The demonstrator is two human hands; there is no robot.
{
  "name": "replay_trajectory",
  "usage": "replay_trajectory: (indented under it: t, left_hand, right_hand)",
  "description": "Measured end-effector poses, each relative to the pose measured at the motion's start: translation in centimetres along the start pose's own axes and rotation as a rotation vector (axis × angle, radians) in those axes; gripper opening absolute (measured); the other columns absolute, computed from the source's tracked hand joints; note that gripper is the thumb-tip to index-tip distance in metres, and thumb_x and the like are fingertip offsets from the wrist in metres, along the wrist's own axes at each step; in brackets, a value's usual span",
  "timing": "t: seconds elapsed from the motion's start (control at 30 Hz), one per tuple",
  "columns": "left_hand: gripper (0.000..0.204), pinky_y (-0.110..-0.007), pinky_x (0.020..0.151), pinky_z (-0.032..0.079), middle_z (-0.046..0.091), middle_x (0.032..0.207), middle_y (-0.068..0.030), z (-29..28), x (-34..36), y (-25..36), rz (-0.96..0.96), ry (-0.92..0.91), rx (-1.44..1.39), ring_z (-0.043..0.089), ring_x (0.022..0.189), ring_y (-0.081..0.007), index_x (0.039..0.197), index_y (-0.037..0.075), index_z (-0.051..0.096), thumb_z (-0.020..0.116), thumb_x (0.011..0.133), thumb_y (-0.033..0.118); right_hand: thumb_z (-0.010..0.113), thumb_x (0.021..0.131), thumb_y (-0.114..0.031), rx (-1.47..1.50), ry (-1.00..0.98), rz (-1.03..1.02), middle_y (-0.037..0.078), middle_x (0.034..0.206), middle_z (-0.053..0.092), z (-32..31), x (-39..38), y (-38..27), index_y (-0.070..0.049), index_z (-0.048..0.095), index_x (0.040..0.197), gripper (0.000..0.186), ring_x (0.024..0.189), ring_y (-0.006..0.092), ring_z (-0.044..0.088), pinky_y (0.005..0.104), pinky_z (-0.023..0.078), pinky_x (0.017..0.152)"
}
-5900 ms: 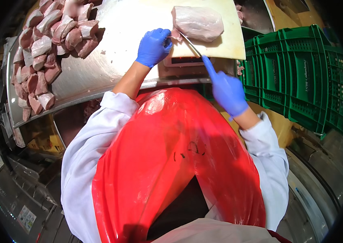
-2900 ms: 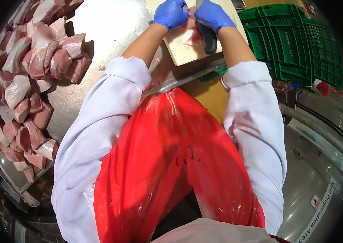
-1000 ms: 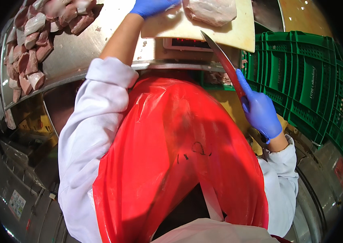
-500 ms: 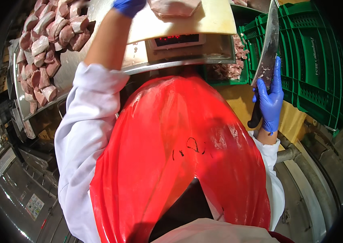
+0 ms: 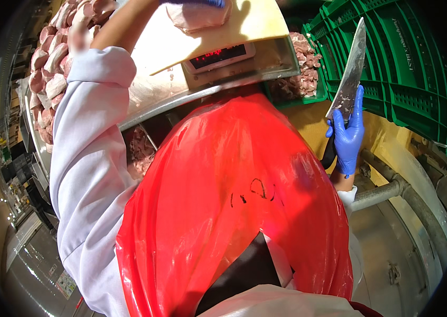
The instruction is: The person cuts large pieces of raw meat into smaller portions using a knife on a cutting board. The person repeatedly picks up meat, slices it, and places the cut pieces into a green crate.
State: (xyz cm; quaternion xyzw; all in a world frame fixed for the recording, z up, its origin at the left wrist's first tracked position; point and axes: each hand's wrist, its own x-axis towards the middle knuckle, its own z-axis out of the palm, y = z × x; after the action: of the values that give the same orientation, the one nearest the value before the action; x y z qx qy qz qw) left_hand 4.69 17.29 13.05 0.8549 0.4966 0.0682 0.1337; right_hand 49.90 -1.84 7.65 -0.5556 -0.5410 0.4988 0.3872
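My right hand point(image 5: 348, 141), in a blue glove, is closed round the black handle of a large knife point(image 5: 351, 71). The index finger lies stretched along the wide blade, which points up and away and has bits of meat stuck on it. My left hand point(image 5: 194, 2), also gloved in blue, reaches to the upper edge of the view over a pale piece of meat point(image 5: 196, 18) and seems to touch it. Most of its fingers are cut off by the edge. That meat rests on a cream cutting board point(image 5: 257, 18).
A digital scale point(image 5: 218, 57) with a red display sits under the board's near edge. Cut meat pieces point(image 5: 49, 63) are heaped on the metal table at left. Green crates point(image 5: 403, 58) stand at right, beside a green tray of meat trimmings point(image 5: 303, 68). A metal pipe point(image 5: 376, 195) runs low right.
My left hand has moved from beside the piece of meat to over it. The meat lies slightly nearer me. The view has shifted; my right hand still holds the knife.
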Motion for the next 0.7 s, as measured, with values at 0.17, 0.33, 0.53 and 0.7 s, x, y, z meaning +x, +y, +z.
replay_trajectory:
  t: [0.17,0.33,0.53,0.7]
  left_hand:
    - [0.089,-0.049,0.095,0.053,0.064,0.118,-0.0297,3.5,0.0,2.2,0.584,-0.434,1.25,0.065,0.109,-0.0417,0.135,-0.003,0.054,0.079,0.073,0.055]
    - [0.096,-0.05,0.102,0.049,0.059,0.128,-0.0363,4.3,-2.7,-2.5,-0.45,-0.169,0.603,0.06,0.119,-0.046,0.146,-0.01,0.04,0.055,0.09,0.068]
    - [0.065,-0.046,0.107,0.043,0.05,0.138,-0.0344,8.4,-11.3,-7.0,-0.709,0.956,-0.283,0.054,0.122,-0.0459,0.145,-0.008,0.04,0.058,0.101,0.036]
    - [0.044,-0.042,0.109,0.038,0.049,0.137,-0.0263,13.4,-15.4,-6.9,-0.703,1.357,-0.242,0.048,0.125,-0.0367,0.14,-0.009,0.041,0.047,0.106,0.018]
  right_hand:
    - [0.059,0.096,0.003,-0.016,-0.052,-0.013,0.005,0.098,0.065,0.9,0.9,-0.2,-0.021,0.02,0.164,0.082,0.067,0.0067,0.055,0.0223,0.049,0.051]
    - [0.061,0.096,0.002,0.011,-0.096,-0.059,0.007,0.103,0.067,2.3,3.1,-0.1,-0.013,0.026,0.162,0.076,0.068,0.0075,0.058,0.0227,0.05,0.051]
    - [0.071,0.093,-0.006,-0.009,-0.314,-0.119,0.011,0.113,0.069,8.7,7.2,-0.2,-0.004,0.035,0.155,0.072,0.067,0.0104,0.064,0.0256,0.052,0.054]
    - [0.06,0.094,-0.014,-0.502,-0.433,-0.642,0.021,0.094,0.071,18.0,12.0,-4.3,-0.029,0.028,0.161,0.076,0.069,0.0405,0.068,0.0493,0.054,0.063]
